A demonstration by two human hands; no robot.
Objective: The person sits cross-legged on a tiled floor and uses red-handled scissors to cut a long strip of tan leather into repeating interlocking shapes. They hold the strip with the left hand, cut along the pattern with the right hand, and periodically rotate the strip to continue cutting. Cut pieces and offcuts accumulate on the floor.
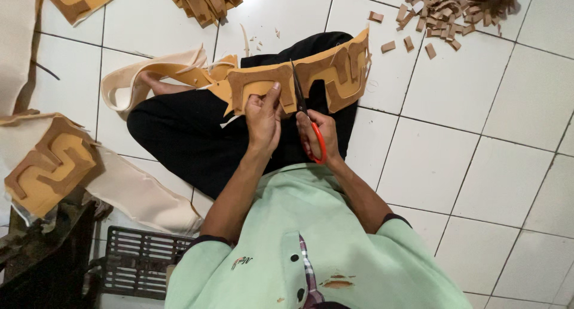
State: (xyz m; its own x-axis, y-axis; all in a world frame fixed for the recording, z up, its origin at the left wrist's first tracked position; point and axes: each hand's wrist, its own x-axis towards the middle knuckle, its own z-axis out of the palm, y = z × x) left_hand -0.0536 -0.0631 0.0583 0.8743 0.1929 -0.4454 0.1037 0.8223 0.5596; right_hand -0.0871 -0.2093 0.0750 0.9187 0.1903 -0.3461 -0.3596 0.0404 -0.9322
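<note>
While sitting cross-legged on a white tiled floor [454, 165], a person in a pale green shirt is cutting a long strip of tan foam [281, 81] faced with brown angular shapes. This strip is lying across the person's lap, over black trousers, and is trailing off to the person's left onto the tiles. Their left hand [263, 117] is gripping the strip's lower edge, with the thumb pressing on top and the fingers [256, 101] clamped together on the foam. Their right hand [320, 135] is holding a pair of orange-handled scissors [305, 114], its fingers closed through the loops, and the dark blades are pointing away from the body and biting into the strip just beside the left thumb. Near the top right, a heap of small brown offcuts [454, 10] is lying on the tiles, well apart from the hands. More stacked foam pieces [206, 1] are sitting at the top centre. At the left edge, another foam piece with a brown zigzag shape [51, 162] is resting on cream fabric, and a dark plastic crate [140, 258] is standing beside the person's left elbow.
</note>
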